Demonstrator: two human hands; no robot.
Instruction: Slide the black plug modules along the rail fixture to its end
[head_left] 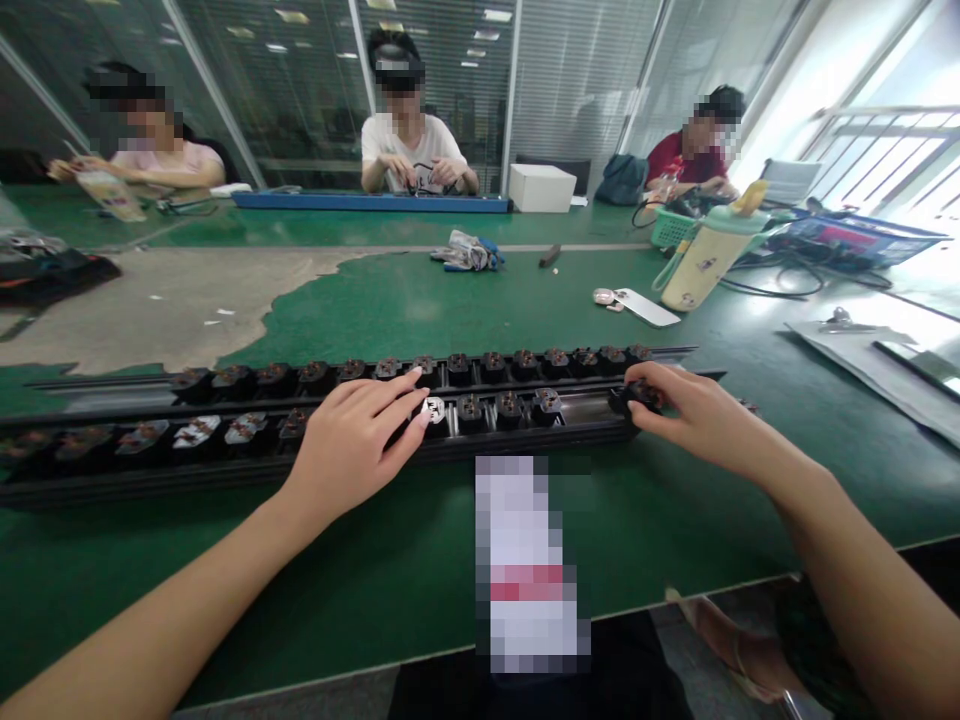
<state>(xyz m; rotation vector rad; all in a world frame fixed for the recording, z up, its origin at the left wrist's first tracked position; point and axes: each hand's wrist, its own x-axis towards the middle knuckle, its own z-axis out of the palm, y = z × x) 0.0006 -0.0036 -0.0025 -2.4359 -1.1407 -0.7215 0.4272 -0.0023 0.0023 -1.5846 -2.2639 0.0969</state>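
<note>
With the thumb and fingers of my right hand (686, 405) I am pinching a small black plastic block (630, 397) at the right-hand end of the nearer long black rail (525, 442); I cannot tell whether it is sitting inside the channel. My left hand (349, 440) is spreading its fingers loosely over the middle of this rail, thumb and forefinger hovering or resting at a light-faced block with dark contacts (433, 411); whether they are touching it, I cannot tell. A row of similar blocks with copper-coloured contacts (508, 406) is standing along the channel, with a bare silvery stretch showing just left of my right hand. The farther long black rail (124, 398) is lying just behind, carrying its own row.

Both rails are running roughly along the near edge of the green worktop (375, 570). Toward its far edge, grey-and-blue cloth gloves (469, 252) are lying in a heap, a flat white phone (648, 307) is resting farther right, and a person in a white T-shirt (409, 150) is sitting opposite.
</note>
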